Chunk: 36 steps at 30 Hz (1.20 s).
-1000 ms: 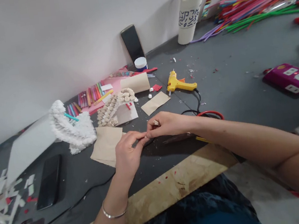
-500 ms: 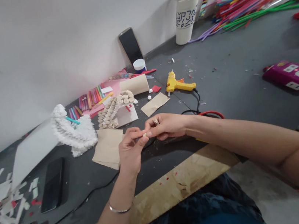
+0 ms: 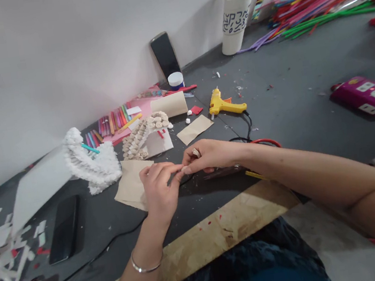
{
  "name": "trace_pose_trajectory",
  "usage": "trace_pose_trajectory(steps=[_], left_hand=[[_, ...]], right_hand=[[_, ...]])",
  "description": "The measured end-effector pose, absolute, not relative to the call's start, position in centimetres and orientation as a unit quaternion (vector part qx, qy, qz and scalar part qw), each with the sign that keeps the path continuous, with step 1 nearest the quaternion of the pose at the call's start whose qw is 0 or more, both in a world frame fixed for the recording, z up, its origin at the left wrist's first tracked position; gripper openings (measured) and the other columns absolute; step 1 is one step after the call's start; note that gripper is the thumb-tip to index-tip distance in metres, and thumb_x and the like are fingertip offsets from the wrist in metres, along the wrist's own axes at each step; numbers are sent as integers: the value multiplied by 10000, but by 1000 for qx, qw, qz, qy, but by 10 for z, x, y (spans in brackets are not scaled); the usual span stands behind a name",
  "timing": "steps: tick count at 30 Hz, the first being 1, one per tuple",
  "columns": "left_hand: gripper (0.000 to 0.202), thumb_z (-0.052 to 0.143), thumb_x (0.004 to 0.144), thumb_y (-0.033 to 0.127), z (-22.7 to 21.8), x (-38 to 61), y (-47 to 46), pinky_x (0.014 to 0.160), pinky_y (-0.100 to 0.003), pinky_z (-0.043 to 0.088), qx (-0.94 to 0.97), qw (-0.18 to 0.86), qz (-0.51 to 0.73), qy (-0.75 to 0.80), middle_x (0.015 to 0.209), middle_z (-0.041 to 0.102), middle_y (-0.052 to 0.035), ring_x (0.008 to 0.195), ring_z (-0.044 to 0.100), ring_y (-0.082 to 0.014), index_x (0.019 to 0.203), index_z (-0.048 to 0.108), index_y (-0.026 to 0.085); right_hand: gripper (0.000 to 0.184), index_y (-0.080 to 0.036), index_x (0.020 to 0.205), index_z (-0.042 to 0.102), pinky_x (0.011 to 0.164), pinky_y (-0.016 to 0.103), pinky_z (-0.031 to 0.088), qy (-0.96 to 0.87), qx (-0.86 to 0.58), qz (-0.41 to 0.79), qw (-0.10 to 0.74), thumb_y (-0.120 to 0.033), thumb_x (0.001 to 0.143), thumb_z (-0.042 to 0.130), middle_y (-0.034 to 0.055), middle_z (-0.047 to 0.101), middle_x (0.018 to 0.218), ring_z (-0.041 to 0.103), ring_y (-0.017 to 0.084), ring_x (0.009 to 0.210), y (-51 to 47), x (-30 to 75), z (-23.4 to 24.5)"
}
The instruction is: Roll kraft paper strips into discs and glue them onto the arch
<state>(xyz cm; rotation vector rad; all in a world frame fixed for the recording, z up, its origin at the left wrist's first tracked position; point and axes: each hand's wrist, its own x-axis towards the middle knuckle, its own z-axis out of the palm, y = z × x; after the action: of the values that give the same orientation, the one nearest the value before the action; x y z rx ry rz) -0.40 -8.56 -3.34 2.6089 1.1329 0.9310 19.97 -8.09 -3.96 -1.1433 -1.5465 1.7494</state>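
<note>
Fingertips of my left hand [image 3: 160,184] and my right hand [image 3: 206,154] meet above the table edge. Both are closed in a pinch around a small pale paper roll [image 3: 185,170], mostly covered by the fingers. Another little beige piece [image 3: 196,152] shows among the curled fingers of my right hand; its kind is unclear. Beside my left hand lie beige paper sheets [image 3: 129,183]. Just beyond the hands is a model covered in beige paper rolls [image 3: 135,141] on a white base. A cut beige paper strip [image 3: 195,129] lies past my right hand.
A yellow glue gun [image 3: 226,103] rests behind my right forearm, its cord curling nearby. A white fluffy model [image 3: 99,169], a black phone [image 3: 64,230] and paper scraps [image 3: 5,263] are leftward. A cardboard tube [image 3: 170,105], cup [image 3: 237,22] and purple power strip [image 3: 367,94] stand farther off.
My left hand has turned slightly, with its fingers straighter and the knuckles shifted left. My right hand stays almost in place, both still pinching at the same spot. The view has shifted slightly.
</note>
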Motion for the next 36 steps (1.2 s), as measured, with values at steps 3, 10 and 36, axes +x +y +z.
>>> trace_pose_trajectory(steps=[3,10,36], left_hand=[[140,636,877,353,-33,-2,-86,860,-360,386,840,141,335,402,862,706,-19,855,632,-181,865,708,233],[157,670,844,363,-36,1,-85,820,-327,463,781,250,385,424,851,687,-34,862,618,-179,829,705,211],[100,733,792,309,-53,0,-79,795,-278,479,734,363,429,381,890,604,-21,853,595,-143,856,737,232]], right_hand=[[267,-181,870,635,409,182,323,-556,-385,681,282,-378,737,754,-85,498,596,437,38,457,-80,201,-39],[216,-160,750,648,384,181,270,-488,-355,736,307,-334,718,772,-93,480,527,376,25,419,-79,201,-38],[280,-148,739,611,379,153,366,-414,-337,794,289,-324,665,817,-63,600,594,478,22,404,-76,199,-43]])
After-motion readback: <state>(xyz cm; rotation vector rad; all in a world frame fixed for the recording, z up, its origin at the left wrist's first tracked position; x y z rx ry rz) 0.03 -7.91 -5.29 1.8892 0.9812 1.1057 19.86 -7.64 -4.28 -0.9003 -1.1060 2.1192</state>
